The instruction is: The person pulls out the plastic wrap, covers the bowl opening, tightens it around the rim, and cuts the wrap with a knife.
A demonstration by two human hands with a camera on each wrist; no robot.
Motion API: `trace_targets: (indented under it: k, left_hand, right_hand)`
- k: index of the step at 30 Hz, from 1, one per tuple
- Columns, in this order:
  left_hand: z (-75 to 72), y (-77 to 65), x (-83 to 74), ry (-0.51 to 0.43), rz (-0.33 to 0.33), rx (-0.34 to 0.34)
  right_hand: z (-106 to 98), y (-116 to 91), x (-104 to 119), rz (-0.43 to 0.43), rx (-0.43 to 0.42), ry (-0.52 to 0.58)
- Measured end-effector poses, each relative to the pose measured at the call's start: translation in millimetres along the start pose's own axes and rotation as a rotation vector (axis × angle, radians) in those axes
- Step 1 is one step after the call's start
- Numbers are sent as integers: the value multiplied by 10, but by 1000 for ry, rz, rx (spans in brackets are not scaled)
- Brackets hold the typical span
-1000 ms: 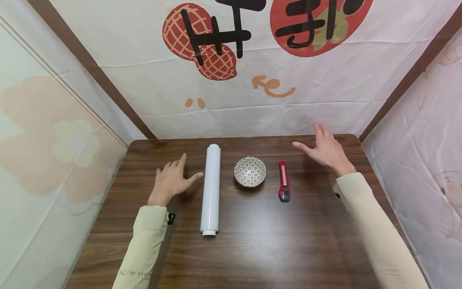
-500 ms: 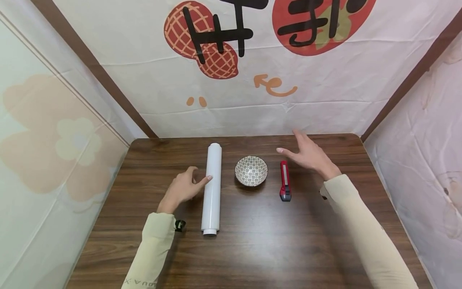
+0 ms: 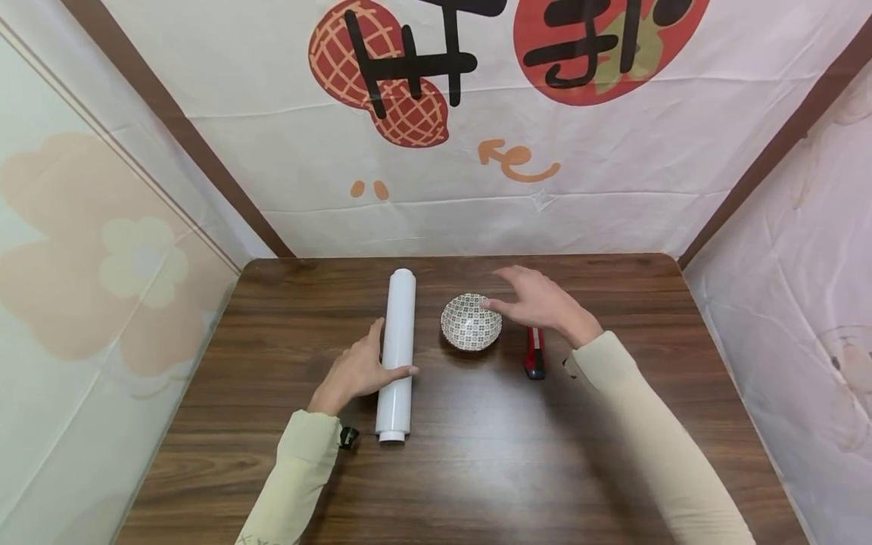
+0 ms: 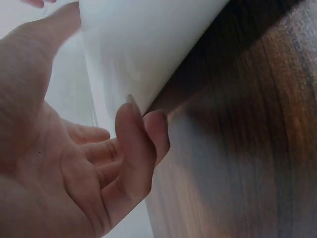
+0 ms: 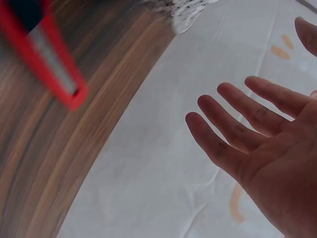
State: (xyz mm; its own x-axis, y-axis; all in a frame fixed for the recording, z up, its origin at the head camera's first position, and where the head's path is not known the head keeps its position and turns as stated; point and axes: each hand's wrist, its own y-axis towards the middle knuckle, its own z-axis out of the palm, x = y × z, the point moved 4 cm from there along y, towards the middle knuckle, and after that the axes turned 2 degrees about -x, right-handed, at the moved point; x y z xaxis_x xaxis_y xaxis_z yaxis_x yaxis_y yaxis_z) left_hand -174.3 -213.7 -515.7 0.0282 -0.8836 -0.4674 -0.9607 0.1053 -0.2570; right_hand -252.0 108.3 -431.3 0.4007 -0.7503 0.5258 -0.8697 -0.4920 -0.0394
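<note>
In the head view, a white roll of cling film (image 3: 402, 318) lies lengthwise on the table. My left hand (image 3: 356, 375) is at its nearer half, thumb across the top and fingers along the left side. Up close in the left wrist view, curled fingertips (image 4: 130, 119) meet the lower edge of the roll (image 4: 143, 44). A small patterned bowl (image 3: 466, 325) stands right of the roll. Over the bowl's right side reaches my right hand (image 3: 541, 303), fingers extended, holding nothing. Its forearm side partly covers a red utility knife (image 3: 535, 359), whose far end is hidden.
The brown wooden table (image 3: 477, 469) reaches back to a white printed cloth wall (image 3: 436, 219). Similar cloth walls stand at the left (image 3: 88, 341) and right (image 3: 770, 303). The right wrist view shows the knife (image 5: 49, 59) near that hand.
My left hand has moved right and nearer, onto the roll, its thumb now across it. My right hand has moved left, past the utility knife to the bowl. The objects stay in place.
</note>
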Motion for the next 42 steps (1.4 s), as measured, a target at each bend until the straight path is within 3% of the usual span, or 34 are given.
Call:
trace_targets:
  k: [8,16,20,24,30,35,42]
  left_hand:
    - [-69,-104,99,30,21,23]
    - [84,-111,27,-54,-8,96]
    - [110,-75,17,-72,-37,125]
    - [26,-1,23,-120,-8,128]
    - [-215,165,36,-193,65,146]
    - [-422,290,-14,-225,163,148]
    - [-661,419,-108,-282,263,177]
  right_hand:
    - [264,259,541,-131,27,-24]
    - [630,408,824,-165,115,-78]
    - [679,413,812,-160,124,-82]
    - [637,403,751,-157,111,-64]
    - [463,407,646,-177,21,-57]
    - [305,439,556,-188,-78,-47]
    - [118,448,277,-91,-224,55]
